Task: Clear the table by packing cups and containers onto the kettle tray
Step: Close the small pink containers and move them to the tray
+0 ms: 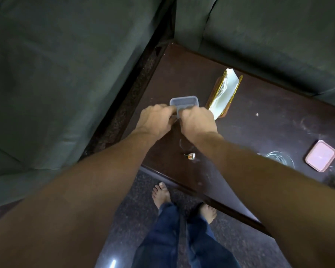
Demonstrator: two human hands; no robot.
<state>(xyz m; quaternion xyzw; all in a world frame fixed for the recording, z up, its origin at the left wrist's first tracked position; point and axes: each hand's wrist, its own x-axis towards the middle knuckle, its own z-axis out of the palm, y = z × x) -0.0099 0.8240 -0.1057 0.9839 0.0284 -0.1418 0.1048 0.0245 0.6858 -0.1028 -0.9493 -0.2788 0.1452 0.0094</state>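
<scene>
Far left: grey-green sofa (46,78) beside the dark wooden table (259,117); a second sofa section runs behind the table.

Left hand (156,120) and right hand (198,122) meet over the table's near-left corner, both on a small clear plastic container (184,102). Fingers of each hand are curled in and closed on its near edge, one hand per side. The container tilts; only its far rim and wall show above the knuckles. Contents: cannot tell, hands hide the inside.

Just right of it: a napkin holder (223,93) with gold edging, white paper napkins standing in it.

Below the hands, on the table: a small crumpled wrapper (191,156).

Further right, partly behind the right forearm: a clear glass (282,159), looks empty.

Far right: a pink container (320,158), pink lid on, contents hidden, just beside the glass and not touching it.

Floor below: person's bare feet, blue trousers.
</scene>
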